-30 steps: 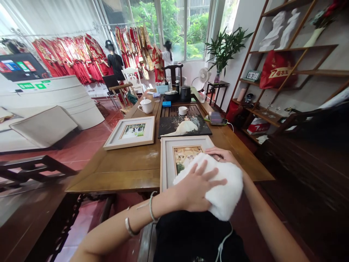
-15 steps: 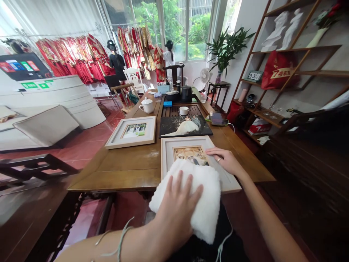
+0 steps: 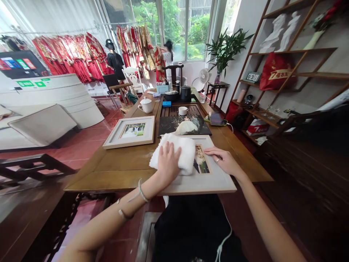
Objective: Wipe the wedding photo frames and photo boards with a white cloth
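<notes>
A folded white cloth (image 3: 174,154) covers the left part of a light wooden picture frame (image 3: 215,183) at the table's near edge. My left hand (image 3: 169,162) holds the cloth from above, its fingers laid over the top. On the frame's right side rests my right hand (image 3: 222,160), fingers stretched out flat and a ring on one of them. Part of the photo (image 3: 201,160) in the frame shows between the cloth and my right hand; the cloth hides the rest.
Another framed photo (image 3: 131,131) lies to the left, and a dark photo panel (image 3: 180,126) lies beyond. Farther back are a lidded white cup (image 3: 146,105), a small white cup (image 3: 183,110), a phone (image 3: 217,119) and a black kettle (image 3: 185,93). Two people stand by hanging garments.
My left hand has carried the cloth forward and left, from the frame's near edge onto its upper left part. More of the photo's right side shows. My right hand has stayed in place.
</notes>
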Demonstrator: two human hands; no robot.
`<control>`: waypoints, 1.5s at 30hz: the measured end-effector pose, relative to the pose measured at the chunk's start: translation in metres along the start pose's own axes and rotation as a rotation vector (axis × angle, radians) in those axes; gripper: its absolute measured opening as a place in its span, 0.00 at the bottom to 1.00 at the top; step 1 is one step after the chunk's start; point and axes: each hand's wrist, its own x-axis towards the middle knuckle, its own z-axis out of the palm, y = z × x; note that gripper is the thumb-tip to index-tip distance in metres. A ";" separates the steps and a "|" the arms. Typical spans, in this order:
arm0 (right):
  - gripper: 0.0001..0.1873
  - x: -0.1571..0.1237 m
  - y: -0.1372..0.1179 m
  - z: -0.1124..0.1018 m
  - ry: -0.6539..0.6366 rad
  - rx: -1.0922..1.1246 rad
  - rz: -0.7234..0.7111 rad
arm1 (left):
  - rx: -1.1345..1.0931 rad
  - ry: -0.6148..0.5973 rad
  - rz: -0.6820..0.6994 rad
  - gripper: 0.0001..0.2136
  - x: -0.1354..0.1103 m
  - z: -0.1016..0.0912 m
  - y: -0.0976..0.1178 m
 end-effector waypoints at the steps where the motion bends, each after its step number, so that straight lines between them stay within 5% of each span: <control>1: 0.19 0.000 0.000 0.000 -0.001 0.003 0.000 | -0.004 0.021 -0.001 0.31 0.006 0.002 -0.003; 18: 0.19 -0.001 -0.002 -0.002 -0.015 0.004 0.009 | -0.137 0.116 -0.114 0.27 0.048 0.006 -0.038; 26: 0.21 0.001 -0.007 0.001 -0.054 -0.011 0.049 | -0.111 -0.033 -0.144 0.27 0.002 -0.012 -0.027; 37: 0.21 -0.002 -0.010 0.006 0.004 -0.045 0.046 | -0.106 -0.289 0.009 0.38 -0.091 -0.029 -0.007; 45: 0.20 -0.004 -0.015 0.006 0.034 -0.047 0.049 | -0.153 -0.267 -0.032 0.39 -0.091 -0.024 -0.011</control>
